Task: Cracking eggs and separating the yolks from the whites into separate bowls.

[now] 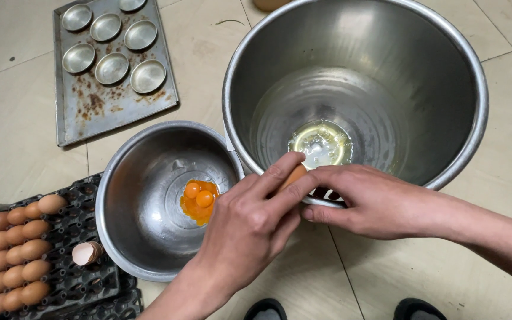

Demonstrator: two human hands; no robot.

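Brown egg [293,176] gripped by both hands' fingers [280,169].

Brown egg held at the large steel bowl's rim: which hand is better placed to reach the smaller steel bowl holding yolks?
Left, probably. The left hand lies beside the smaller steel bowl, overlapping its rim; the right hand sits on the far side of the brown egg.

Brown egg [294,175], orange yolks [198,198] in the silvery steel small bowl [127,195], pale yellowish egg white [321,144] in the grey steel large bowl [445,71], tan eggs [16,249] on a black tray [72,284], rust-speckled, perhaps crumb-stained, baking sheet [90,109], beige floor tiles [7,118]
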